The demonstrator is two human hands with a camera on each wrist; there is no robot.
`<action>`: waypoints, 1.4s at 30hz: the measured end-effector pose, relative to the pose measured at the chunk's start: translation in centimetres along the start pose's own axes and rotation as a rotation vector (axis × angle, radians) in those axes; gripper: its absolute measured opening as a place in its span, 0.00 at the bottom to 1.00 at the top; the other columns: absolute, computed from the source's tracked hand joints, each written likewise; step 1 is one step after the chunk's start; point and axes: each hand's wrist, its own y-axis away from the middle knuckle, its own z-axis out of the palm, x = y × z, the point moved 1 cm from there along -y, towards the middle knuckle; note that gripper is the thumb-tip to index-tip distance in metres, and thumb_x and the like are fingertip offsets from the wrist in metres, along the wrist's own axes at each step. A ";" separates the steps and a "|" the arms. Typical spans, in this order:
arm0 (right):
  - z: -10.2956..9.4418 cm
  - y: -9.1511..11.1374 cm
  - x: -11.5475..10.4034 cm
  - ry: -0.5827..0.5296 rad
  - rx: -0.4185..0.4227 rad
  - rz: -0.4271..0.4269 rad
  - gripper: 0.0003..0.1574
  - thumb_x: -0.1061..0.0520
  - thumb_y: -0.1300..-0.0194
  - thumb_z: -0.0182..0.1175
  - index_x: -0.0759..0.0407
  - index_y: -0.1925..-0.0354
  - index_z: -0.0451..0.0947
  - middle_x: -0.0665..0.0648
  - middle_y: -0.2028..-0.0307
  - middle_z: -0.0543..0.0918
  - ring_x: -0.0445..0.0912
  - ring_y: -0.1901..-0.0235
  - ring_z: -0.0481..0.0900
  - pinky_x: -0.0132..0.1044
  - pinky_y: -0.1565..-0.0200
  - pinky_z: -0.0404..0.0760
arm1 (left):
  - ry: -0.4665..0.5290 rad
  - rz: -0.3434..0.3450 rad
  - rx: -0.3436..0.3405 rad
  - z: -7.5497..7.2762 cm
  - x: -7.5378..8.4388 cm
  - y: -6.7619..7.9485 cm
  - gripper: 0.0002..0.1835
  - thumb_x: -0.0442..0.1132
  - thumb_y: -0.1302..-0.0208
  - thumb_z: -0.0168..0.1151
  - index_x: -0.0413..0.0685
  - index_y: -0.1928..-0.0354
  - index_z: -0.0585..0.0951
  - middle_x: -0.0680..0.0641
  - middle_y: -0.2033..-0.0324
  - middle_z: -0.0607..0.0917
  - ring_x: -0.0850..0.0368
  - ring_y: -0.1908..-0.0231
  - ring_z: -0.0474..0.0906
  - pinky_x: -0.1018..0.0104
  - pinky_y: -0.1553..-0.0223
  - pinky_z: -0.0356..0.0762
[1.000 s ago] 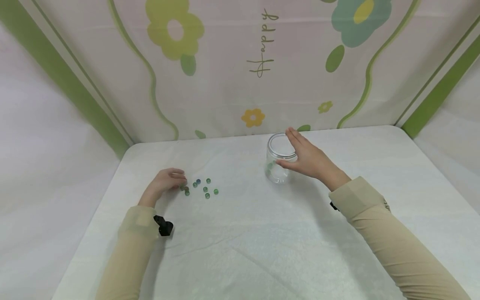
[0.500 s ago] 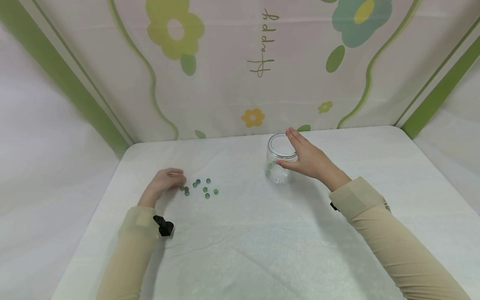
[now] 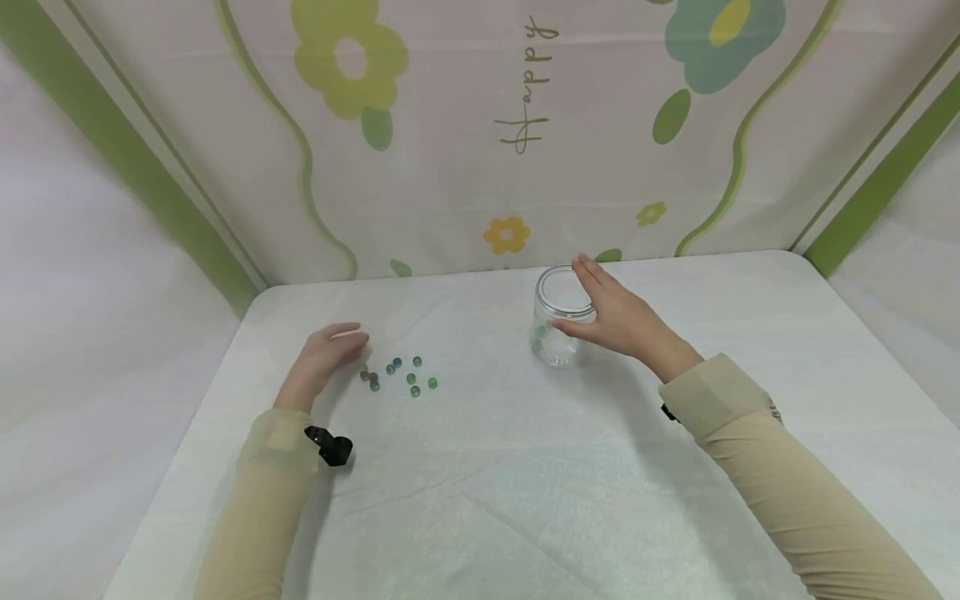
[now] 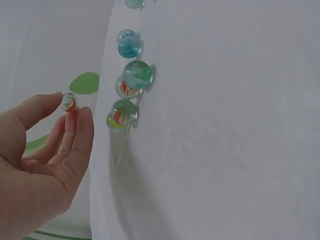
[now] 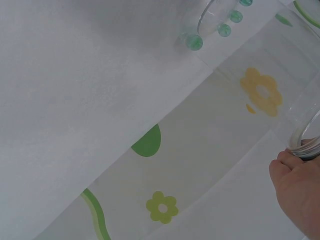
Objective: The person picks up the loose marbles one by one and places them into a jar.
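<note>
A small clear glass marble (image 4: 69, 102) with orange and green swirls is pinched between the thumb and fingertips of my left hand (image 3: 322, 357), raised just off the tabletop. Several loose marbles (image 3: 411, 378), mostly green with one blue, lie to the right of that hand. My right hand (image 3: 626, 321) holds a clear jar (image 3: 551, 337) by its right side, thumb at the front and fingers near the rim. The jar stands upright. Several green marbles (image 5: 224, 30) rest inside it, low against the wall.
A white cloth covers the table (image 3: 465, 483). Behind it hangs a pale curtain (image 3: 435, 183) with printed flowers, and white fabric walls (image 3: 82, 250) stand at both sides. A black wrist camera (image 3: 330, 446) sits on the left sleeve.
My left hand has lifted up and away from the loose marbles, and its fingers have turned slightly. The right hand and the jar have stayed where they were.
</note>
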 end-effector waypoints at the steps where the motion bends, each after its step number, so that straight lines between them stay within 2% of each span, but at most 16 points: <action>1: 0.0 0.0 0.0 0.000 -0.001 -0.001 0.63 0.29 0.40 0.57 0.58 0.24 0.37 0.58 0.23 0.41 0.56 0.25 0.42 0.60 0.28 0.54 | 0.026 0.005 -0.005 0.0 0.1 -0.1 0.33 0.48 0.28 0.51 0.45 0.27 0.56 0.39 0.31 0.65 0.47 0.33 0.66 0.57 0.28 0.62; 6: 0.0 -0.1 -0.1 -0.004 0.001 -0.004 0.64 0.30 0.40 0.57 0.58 0.25 0.37 0.59 0.23 0.40 0.56 0.24 0.42 0.59 0.27 0.53 | 0.119 0.025 -0.021 0.5 1.0 -0.5 0.34 0.47 0.29 0.52 0.45 0.27 0.55 0.40 0.30 0.65 0.54 0.35 0.69 0.64 0.30 0.65; 9: 0.0 -0.2 -0.1 -0.003 0.000 -0.004 0.64 0.29 0.40 0.57 0.58 0.24 0.37 0.58 0.23 0.40 0.56 0.24 0.41 0.59 0.27 0.53 | 0.167 0.043 -0.034 1.0 1.7 -0.6 0.34 0.46 0.29 0.53 0.44 0.27 0.56 0.40 0.31 0.65 0.63 0.43 0.74 0.69 0.33 0.69; 13: 0.0 -0.3 -0.1 -0.001 0.001 -0.007 0.64 0.30 0.40 0.57 0.58 0.24 0.37 0.58 0.23 0.40 0.56 0.24 0.41 0.59 0.27 0.54 | 0.215 0.062 -0.054 1.8 2.8 -0.4 0.32 0.44 0.29 0.53 0.44 0.27 0.57 0.40 0.32 0.66 0.71 0.51 0.75 0.72 0.36 0.71; 19: 0.1 -0.5 -0.2 -0.003 -0.002 -0.011 0.63 0.30 0.40 0.57 0.58 0.24 0.37 0.58 0.23 0.40 0.56 0.24 0.41 0.59 0.27 0.53 | 0.250 0.102 -0.088 3.0 4.8 0.2 0.31 0.42 0.28 0.52 0.43 0.28 0.57 0.40 0.32 0.67 0.65 0.45 0.75 0.72 0.36 0.71; 22: 0.1 -0.4 -0.3 -0.003 -0.005 -0.012 0.63 0.30 0.39 0.57 0.58 0.24 0.36 0.58 0.23 0.40 0.56 0.24 0.41 0.59 0.27 0.53 | 0.286 0.127 -0.109 3.5 5.8 0.4 0.31 0.40 0.28 0.52 0.42 0.28 0.57 0.41 0.34 0.68 0.65 0.46 0.75 0.73 0.36 0.72; 28: 0.0 -0.3 -0.3 0.003 -0.007 -0.010 0.63 0.29 0.39 0.56 0.58 0.24 0.36 0.58 0.23 0.40 0.56 0.24 0.41 0.60 0.28 0.54 | 0.389 0.176 -0.145 4.7 7.6 0.5 0.29 0.34 0.29 0.51 0.40 0.29 0.59 0.51 0.50 0.76 0.67 0.52 0.77 0.76 0.42 0.76; 32: -0.1 -0.2 -0.2 0.004 -0.010 -0.007 0.63 0.29 0.39 0.55 0.58 0.24 0.36 0.58 0.23 0.39 0.56 0.25 0.41 0.60 0.28 0.54 | 0.452 0.194 -0.174 5.6 8.8 0.6 0.29 0.32 0.29 0.51 0.37 0.29 0.58 0.54 0.56 0.78 0.67 0.54 0.78 0.78 0.47 0.78; 42: 0.0 -0.1 0.0 0.007 -0.012 -0.002 0.63 0.28 0.39 0.55 0.58 0.24 0.36 0.58 0.23 0.39 0.57 0.25 0.42 0.60 0.28 0.54 | 0.496 0.192 -0.207 8.1 11.8 1.2 0.27 0.31 0.30 0.52 0.40 0.31 0.63 0.47 0.51 0.78 0.65 0.57 0.80 0.77 0.50 0.81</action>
